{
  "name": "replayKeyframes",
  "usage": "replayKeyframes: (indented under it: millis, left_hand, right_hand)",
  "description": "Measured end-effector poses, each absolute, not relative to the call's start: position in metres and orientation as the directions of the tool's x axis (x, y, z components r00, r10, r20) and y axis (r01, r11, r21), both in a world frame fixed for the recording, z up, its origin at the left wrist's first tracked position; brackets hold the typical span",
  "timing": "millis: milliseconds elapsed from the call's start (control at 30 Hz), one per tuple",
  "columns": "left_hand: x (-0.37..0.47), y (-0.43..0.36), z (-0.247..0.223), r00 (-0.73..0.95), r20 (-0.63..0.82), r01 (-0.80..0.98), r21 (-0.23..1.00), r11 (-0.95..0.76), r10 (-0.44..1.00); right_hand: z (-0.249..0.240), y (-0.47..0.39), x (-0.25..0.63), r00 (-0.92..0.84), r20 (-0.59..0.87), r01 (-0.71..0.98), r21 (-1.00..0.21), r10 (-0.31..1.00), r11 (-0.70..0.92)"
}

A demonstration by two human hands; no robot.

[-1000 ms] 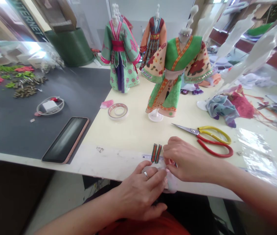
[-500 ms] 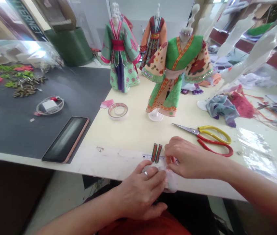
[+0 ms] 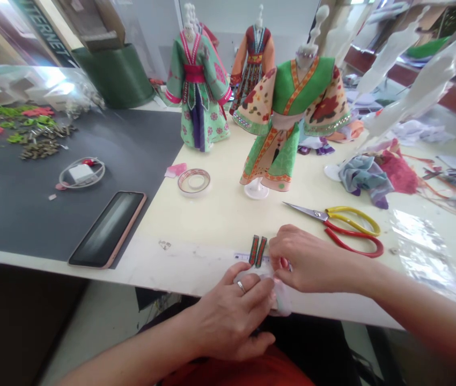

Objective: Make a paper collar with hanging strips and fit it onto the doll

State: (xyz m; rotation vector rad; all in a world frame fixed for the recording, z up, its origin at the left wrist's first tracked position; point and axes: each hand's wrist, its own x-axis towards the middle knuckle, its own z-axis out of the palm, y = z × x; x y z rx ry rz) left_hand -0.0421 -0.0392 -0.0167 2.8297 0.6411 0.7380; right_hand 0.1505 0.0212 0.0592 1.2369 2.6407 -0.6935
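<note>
At the table's front edge, a small piece of pale, thin fabric (image 3: 283,301) lies under and between my hands. My left hand (image 3: 242,308), with a ring on one finger, presses on it with its fingers curled over the edge. Just to the right, my right hand (image 3: 298,260) is closed in a pinch at the fabric's far side; its fingertips are partly hidden. Two short strips of dark patterned trim (image 3: 257,251) lie beyond my left fingers, across a ruler (image 3: 243,257) that my hands partly cover.
Scissors (image 3: 326,216) with yellow and red handles lie beyond my right hand. A tape roll (image 3: 194,183) and a phone (image 3: 108,229) are to the left. Dressed doll stands (image 3: 286,123) rise at the back. Fabric scraps (image 3: 367,177) and a clear plastic bag (image 3: 429,257) lie right.
My right hand has shifted very slightly to the left at the fabric. My left hand stays in place, and the objects on the table have not moved.
</note>
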Motion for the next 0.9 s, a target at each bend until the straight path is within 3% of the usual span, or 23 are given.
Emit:
replayKeyframes:
  millis: [700,900]
  left_hand:
    - [-0.0397,-0.039,-0.0162,0.802,0.421,0.376,0.194,-0.906,0.423]
    - [-0.0391,-0.0384,-0.0177,0.797,0.431,0.376,0.193,-0.906,0.423]
  right_hand:
    - [0.0515,0.0188,0.147,-0.666,-0.323,0.745,-0.259,0.672,0.614]
    - [0.0551,0.0198,0.1521,-0.618,-0.283,0.786,-0.253,0.733,0.564]
